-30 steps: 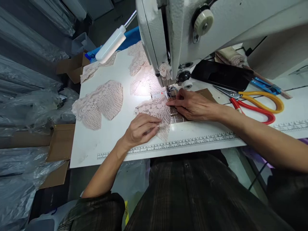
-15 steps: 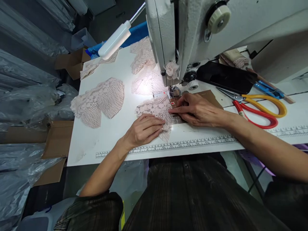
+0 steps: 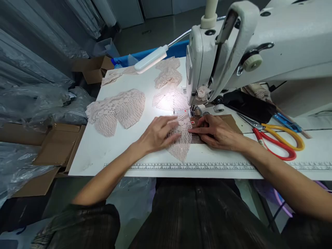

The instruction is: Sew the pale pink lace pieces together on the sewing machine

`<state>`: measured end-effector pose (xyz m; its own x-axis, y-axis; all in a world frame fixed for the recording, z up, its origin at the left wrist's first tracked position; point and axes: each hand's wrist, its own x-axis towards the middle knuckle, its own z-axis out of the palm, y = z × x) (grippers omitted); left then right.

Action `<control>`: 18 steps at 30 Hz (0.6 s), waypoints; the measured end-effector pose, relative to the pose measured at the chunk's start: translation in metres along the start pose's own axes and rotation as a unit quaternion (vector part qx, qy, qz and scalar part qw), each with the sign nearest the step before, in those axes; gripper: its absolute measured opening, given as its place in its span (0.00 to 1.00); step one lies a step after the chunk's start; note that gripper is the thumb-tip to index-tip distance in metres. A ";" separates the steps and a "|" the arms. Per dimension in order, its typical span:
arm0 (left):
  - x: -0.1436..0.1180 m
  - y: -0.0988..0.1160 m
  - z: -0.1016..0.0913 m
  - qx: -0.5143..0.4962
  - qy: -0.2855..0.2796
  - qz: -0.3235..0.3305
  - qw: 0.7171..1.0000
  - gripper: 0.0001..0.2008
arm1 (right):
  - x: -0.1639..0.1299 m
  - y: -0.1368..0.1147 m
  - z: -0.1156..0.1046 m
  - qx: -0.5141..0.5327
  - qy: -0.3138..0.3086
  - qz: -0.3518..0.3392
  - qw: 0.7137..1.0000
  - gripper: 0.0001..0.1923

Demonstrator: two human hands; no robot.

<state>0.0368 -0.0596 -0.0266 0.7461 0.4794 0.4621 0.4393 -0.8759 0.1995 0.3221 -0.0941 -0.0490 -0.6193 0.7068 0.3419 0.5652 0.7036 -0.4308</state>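
Note:
A piece of pale pink lace (image 3: 183, 141) lies under the needle area of the white sewing machine (image 3: 201, 69), its pointed end towards me. My left hand (image 3: 160, 133) is open, palm down, with spread fingers over the lace's left edge. On the other side, my right hand (image 3: 219, 133) rests by the metal plate beside the presser foot (image 3: 192, 111). Its index finger stretches to the lace's right edge, and the other fingers are bent and apart. Just behind sits another lace piece (image 3: 172, 98), lit brightly by the lamp (image 3: 151, 59).
More lace pieces (image 3: 116, 110) lie on the left of the white table (image 3: 88, 157). Red and yellow scissors (image 3: 275, 138), a black phone-like slab (image 3: 249, 103) and a blue-handled tool (image 3: 286, 121) are at right. A printed ruler (image 3: 155, 167) runs along the front edge. Cardboard boxes (image 3: 58, 143) stand left.
My left hand has lifted its fingers and shifted up along the lace, uncovering more of it. My right hand stays beside the presser foot. The camera view has tilted upward.

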 end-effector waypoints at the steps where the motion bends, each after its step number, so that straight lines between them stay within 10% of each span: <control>1: 0.006 -0.006 -0.001 0.010 -0.014 -0.049 0.999 0.15 | 0.000 0.000 0.000 0.001 0.002 0.000 1.000 0.20; 11: 0.039 -0.032 0.011 -0.113 -0.045 -0.278 0.953 0.12 | 0.001 0.003 0.003 0.000 0.015 -0.001 1.000 0.20; 18: 0.031 -0.033 0.024 -0.024 0.065 -0.147 0.987 0.10 | 0.000 0.001 0.003 0.001 0.016 0.007 1.000 0.19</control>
<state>0.0575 -0.0146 -0.0394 0.5174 0.7054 0.4844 0.6008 -0.7026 0.3813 0.3206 -0.0935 -0.0519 -0.5932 0.7185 0.3632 0.5726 0.6936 -0.4370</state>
